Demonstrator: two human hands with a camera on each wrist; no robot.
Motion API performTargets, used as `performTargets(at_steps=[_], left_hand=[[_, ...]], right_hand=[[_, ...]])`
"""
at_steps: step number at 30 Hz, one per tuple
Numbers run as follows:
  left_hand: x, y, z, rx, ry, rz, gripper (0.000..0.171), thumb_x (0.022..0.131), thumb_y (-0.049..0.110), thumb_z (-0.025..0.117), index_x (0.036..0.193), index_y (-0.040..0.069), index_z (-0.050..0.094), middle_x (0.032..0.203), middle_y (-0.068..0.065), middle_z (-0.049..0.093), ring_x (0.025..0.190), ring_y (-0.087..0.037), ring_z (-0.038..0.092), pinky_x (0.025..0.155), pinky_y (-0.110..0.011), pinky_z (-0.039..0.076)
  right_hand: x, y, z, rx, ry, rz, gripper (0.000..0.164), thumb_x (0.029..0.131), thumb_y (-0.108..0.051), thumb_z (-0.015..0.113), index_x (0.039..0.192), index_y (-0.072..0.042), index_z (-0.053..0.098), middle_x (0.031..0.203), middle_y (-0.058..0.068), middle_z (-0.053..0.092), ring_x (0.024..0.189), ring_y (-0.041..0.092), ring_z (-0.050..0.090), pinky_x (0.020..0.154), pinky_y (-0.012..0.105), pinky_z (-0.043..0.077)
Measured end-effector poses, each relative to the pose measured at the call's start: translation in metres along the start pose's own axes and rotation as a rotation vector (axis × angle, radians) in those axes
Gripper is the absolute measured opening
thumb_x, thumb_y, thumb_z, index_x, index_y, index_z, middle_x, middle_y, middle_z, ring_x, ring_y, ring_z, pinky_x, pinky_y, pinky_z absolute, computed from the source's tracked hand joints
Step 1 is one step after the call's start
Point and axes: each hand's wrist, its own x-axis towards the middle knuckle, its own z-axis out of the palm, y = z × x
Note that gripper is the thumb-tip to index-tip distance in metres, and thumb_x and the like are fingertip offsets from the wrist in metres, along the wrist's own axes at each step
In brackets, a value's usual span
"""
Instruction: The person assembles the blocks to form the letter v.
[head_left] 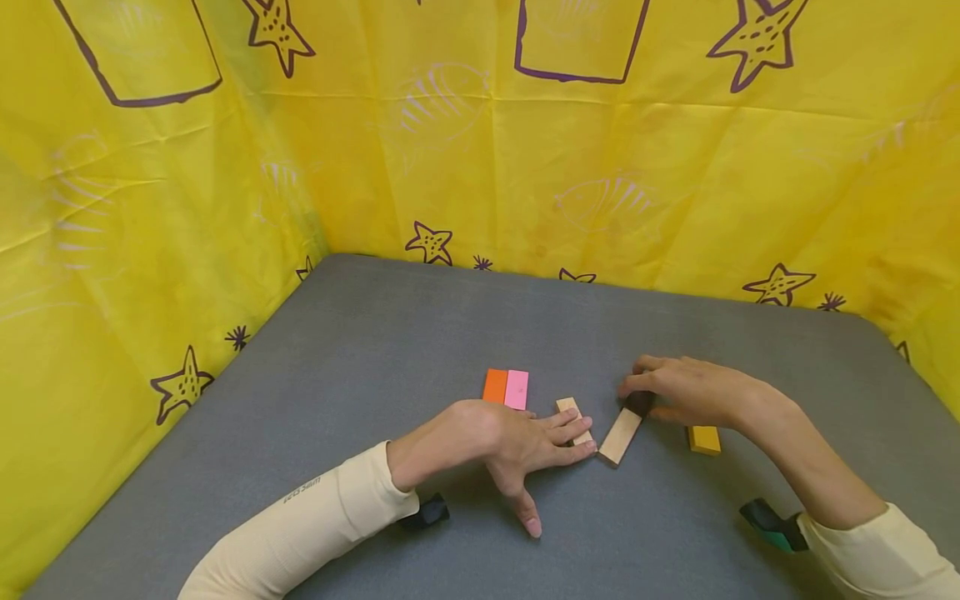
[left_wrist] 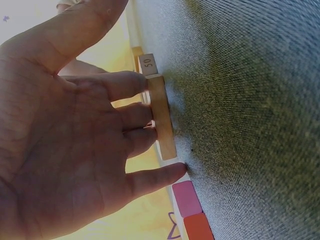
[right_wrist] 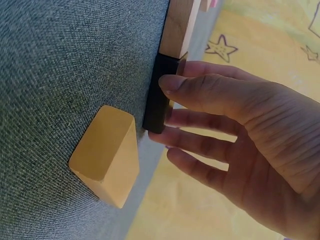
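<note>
Between the thumb and fingers of the right hand we see the black block, lying low at the table; the thumb presses one side and fingers rest on the other, so they are closed on it in a pinch. Taking this black block as our landmark, we find a bare wooden block end to end with it, running toward us and a little left. A printed number shows on its end in the left wrist view.

Farther left of the black block lies a second wooden block, slanting so that the two plain pieces nearly form a V. We cannot tell whether their near corners touch. The left hand rests its fingers across this one, fingers straight and spread, thumb held well apart.

To the right of the black block, and nearer us, sits a yellow block. Well to its left, a pink block and an orange block lie side by side, touching. Behind it, past the grey table, hangs yellow cloth patterned with starfish and fish.
</note>
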Motion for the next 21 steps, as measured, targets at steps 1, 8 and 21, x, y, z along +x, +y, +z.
performTargets(at_steps=[1, 8, 21], left_hand=[[0.0, 0.0, 0.0, 0.001, -0.001, 0.001, 0.118, 0.085, 0.071, 0.072, 0.169, 0.032, 0.0, 0.176, 0.01, -0.018, 0.164, -0.007, -0.012, 0.134, -0.036, 0.018], [0.001, 0.002, 0.0, 0.022, 0.0, -0.008, 0.118, 0.085, 0.072, 0.072, 0.169, 0.033, -0.001, 0.177, 0.01, -0.017, 0.164, -0.007, -0.012, 0.133, -0.034, 0.019], [0.0, -0.001, 0.001, 0.013, 0.003, 0.004, 0.118, 0.085, 0.071, 0.072, 0.169, 0.032, 0.0, 0.177, 0.01, -0.017, 0.165, -0.009, -0.013, 0.133, -0.035, 0.02]], right_hand=[[0.0, 0.0, 0.0, 0.003, 0.0, -0.001, 0.041, 0.085, -0.009, 0.086, 0.122, -0.023, 0.073, 0.117, 0.004, 0.067, 0.098, 0.02, 0.067, 0.087, 0.045, 0.061], [-0.003, 0.002, 0.001, 0.01, 0.011, 0.001, 0.045, 0.084, -0.009, 0.087, 0.123, -0.024, 0.071, 0.118, 0.004, 0.066, 0.098, 0.02, 0.067, 0.087, 0.045, 0.061], [-0.019, 0.005, -0.01, 0.058, 0.045, 0.084, 0.056, 0.087, -0.009, 0.084, 0.139, -0.018, 0.064, 0.135, 0.011, 0.064, 0.11, 0.031, 0.071, 0.091, 0.05, 0.06]])
